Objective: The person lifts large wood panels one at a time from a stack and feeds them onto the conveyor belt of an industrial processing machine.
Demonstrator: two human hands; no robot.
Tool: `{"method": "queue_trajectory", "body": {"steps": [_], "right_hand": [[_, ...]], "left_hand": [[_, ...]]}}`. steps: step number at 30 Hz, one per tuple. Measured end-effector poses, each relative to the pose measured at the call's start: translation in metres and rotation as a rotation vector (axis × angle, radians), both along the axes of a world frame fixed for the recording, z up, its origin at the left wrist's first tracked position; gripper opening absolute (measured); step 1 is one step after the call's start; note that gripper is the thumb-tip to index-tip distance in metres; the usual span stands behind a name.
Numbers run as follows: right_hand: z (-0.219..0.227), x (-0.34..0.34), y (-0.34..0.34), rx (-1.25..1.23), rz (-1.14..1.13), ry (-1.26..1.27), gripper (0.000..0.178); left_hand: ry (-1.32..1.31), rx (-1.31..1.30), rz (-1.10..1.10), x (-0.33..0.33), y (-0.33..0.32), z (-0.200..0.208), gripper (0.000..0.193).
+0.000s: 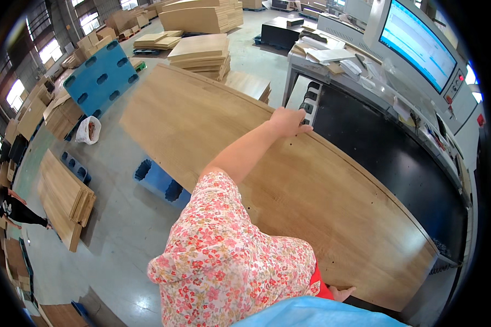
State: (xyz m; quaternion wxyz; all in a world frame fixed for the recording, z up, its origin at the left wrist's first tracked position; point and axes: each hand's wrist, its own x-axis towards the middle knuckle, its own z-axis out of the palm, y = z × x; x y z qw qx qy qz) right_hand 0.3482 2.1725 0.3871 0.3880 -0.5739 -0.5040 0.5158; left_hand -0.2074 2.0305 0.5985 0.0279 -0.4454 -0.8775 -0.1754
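A long wood-grain board (333,201) with small holes in its face stretches diagonally before me. My left hand (287,122) reaches across and is closed over its far edge, where a groove runs along the length. At the near edge, low in view, my right hand (341,294) is at the board's rim, with a finger or thumb along it; its other fingers are hidden. The board's right end lies beside a black machine bed (382,136), and its left part extends out over the floor.
A machine with a lit screen (418,43) and a cluttered ledge (333,54) stands right. A blue pallet (161,182) sits below the board. Board stacks (202,54), an upright blue pallet (101,79), a white sack (88,131) and low boards (63,199) stand left. A person (19,210) is far left.
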Motion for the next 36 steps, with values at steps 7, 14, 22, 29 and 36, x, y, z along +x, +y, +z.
{"method": "queue_trajectory", "body": {"steps": [7,14,22,29,36], "right_hand": [[-0.018,0.019,0.066,0.205,0.161,-0.348,0.106],[0.033,-0.008,0.091,0.04,0.188,-0.181,0.094],[0.062,-0.039,0.137,-0.069,0.0,0.058,0.068],[0.07,-0.084,0.201,0.035,-0.395,-0.134,0.059],[0.093,-0.136,0.211,0.606,0.31,-1.324,0.048]], "left_hand": [[-0.016,-0.016,0.001,-0.013,0.028,-0.015,0.042],[0.27,0.212,-0.116,0.0,0.024,-0.07,0.038],[0.083,-0.065,-0.287,0.067,0.027,-0.079,0.068],[0.026,-0.114,-0.362,0.063,0.079,-0.069,0.069],[-0.035,-0.158,-0.343,0.061,0.093,-0.059,0.069]]}}
